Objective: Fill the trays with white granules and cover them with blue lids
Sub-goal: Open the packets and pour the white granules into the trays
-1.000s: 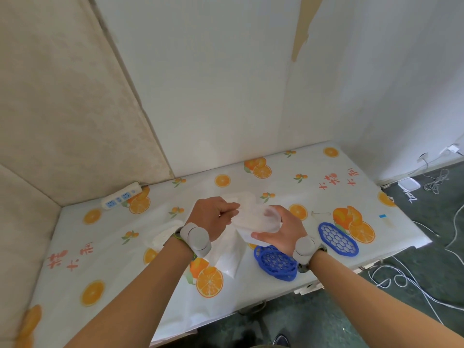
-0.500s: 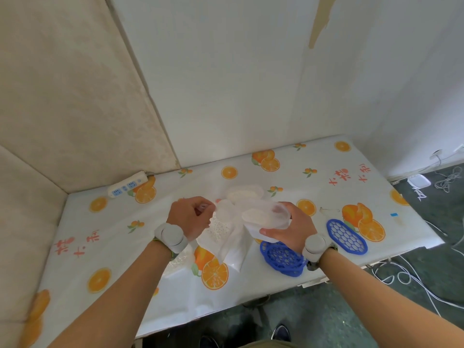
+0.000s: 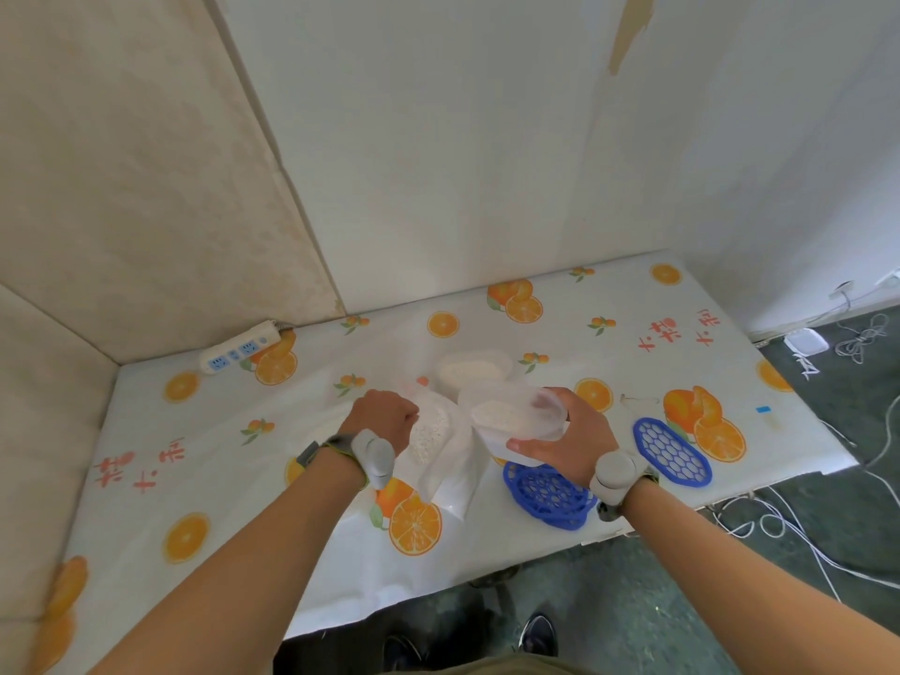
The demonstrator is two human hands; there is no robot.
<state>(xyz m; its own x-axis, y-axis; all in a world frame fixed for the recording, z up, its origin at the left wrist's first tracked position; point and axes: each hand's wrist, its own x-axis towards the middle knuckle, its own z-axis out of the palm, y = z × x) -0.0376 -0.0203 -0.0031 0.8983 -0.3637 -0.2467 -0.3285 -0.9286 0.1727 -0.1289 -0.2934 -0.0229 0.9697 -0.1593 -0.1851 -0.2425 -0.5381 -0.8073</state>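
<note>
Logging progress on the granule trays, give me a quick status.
Left hand grips bag of granules; right hand holds clear tray, partly filled. Second filled tray behind. Both blue lids off. Nothing blocking.

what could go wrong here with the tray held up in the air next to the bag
1. The right hand holds the clear tray tilted above the table, with granules gathered toward one side; they could spill over the rim.
2. The left hand grips only the top of the bag of granules; if it sags, granules may pour onto the tablecloth.
3. The blue lid lies near the table's front edge under the right wrist and could be knocked off.
</note>
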